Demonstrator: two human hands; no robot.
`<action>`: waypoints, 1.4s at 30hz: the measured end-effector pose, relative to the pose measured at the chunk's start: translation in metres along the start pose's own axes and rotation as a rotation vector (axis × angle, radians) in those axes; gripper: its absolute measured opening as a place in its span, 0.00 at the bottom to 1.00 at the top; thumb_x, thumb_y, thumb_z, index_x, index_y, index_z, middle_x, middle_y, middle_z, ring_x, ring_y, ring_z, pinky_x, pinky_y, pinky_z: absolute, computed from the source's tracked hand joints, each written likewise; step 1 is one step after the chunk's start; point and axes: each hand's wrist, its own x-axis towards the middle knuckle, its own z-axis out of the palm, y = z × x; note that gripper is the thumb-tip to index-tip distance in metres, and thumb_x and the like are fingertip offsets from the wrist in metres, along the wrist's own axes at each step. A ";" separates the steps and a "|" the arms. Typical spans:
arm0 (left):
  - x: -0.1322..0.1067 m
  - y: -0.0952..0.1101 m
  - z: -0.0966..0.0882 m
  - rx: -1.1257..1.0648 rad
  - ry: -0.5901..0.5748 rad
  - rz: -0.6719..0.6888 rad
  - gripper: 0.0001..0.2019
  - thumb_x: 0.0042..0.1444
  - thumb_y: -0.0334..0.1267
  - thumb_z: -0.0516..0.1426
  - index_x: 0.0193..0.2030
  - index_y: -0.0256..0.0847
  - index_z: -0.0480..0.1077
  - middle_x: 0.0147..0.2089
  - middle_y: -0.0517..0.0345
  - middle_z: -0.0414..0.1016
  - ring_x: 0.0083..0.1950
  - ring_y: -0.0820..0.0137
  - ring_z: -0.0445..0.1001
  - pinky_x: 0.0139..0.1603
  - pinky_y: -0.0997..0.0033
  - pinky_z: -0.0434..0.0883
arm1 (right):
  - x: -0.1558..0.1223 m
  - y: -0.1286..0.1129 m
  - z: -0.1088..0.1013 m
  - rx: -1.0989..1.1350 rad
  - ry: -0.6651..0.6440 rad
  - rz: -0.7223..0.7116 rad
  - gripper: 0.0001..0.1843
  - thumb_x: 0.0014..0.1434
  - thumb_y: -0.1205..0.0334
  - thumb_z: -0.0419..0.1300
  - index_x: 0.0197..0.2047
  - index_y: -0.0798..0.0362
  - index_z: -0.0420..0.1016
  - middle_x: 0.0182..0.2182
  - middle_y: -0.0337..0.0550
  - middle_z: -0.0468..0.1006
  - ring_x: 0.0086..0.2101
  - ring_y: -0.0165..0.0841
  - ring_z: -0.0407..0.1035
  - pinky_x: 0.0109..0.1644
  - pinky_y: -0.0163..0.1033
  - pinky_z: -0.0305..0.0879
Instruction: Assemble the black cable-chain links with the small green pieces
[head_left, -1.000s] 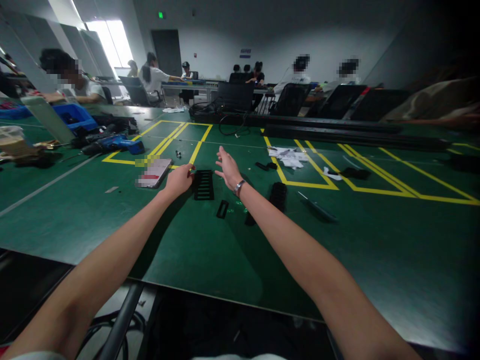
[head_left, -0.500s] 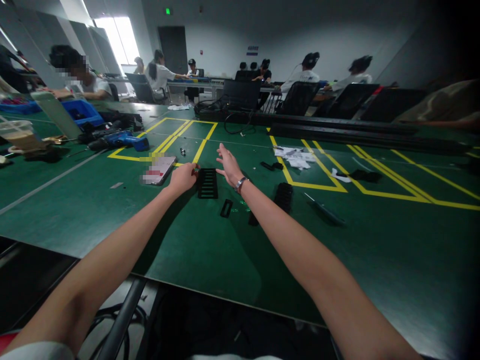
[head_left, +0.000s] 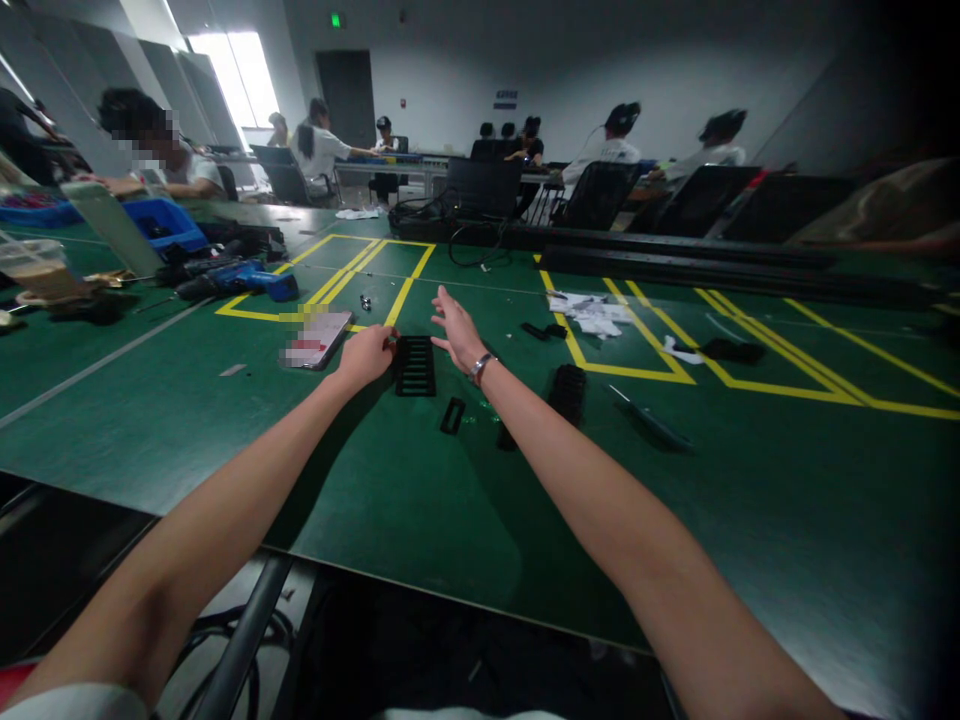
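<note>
A black piece with several parallel slots (head_left: 415, 367) lies flat on the green table (head_left: 420, 500) in front of me. At its upper left edge is my left hand (head_left: 367, 353), fingers curled and closed; what the fingertips hold, if anything, is hidden. My right hand (head_left: 459, 335) is open just right of the same piece, fingers spread and nothing in them. A small black rectangular frame (head_left: 451, 416) with one slot lies nearer to me. Beyond my right forearm is a stack of black ribbed parts (head_left: 568, 392), partly covered by the arm.
A phone-like slab (head_left: 319, 340) lies left of my left hand. Further left are a blue power drill (head_left: 255, 280), a cup (head_left: 45, 270) and a blue bin (head_left: 165, 225). To the right lie a dark-handled pointed tool (head_left: 652, 420) and crumpled white paper (head_left: 592, 313). Long black bars cross behind.
</note>
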 end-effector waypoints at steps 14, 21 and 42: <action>0.000 0.000 -0.001 -0.006 0.004 0.001 0.15 0.61 0.35 0.52 0.52 0.44 0.74 0.46 0.50 0.78 0.49 0.58 0.75 0.48 0.64 0.71 | 0.001 0.003 -0.003 0.011 -0.028 -0.022 0.39 0.55 0.24 0.53 0.55 0.47 0.71 0.61 0.49 0.65 0.60 0.48 0.60 0.57 0.59 0.65; -0.001 0.001 -0.001 -0.006 -0.006 -0.008 0.15 0.61 0.36 0.52 0.52 0.43 0.74 0.48 0.50 0.78 0.50 0.59 0.75 0.50 0.64 0.70 | -0.001 0.003 -0.003 0.004 -0.037 -0.026 0.38 0.56 0.25 0.52 0.55 0.47 0.71 0.61 0.49 0.65 0.60 0.48 0.60 0.58 0.58 0.65; 0.001 -0.003 0.003 0.002 0.026 0.038 0.14 0.61 0.35 0.52 0.50 0.43 0.74 0.46 0.50 0.78 0.47 0.59 0.76 0.46 0.64 0.71 | -0.003 0.001 -0.002 -0.007 -0.042 -0.037 0.38 0.56 0.25 0.53 0.52 0.48 0.73 0.60 0.49 0.67 0.60 0.49 0.61 0.58 0.59 0.64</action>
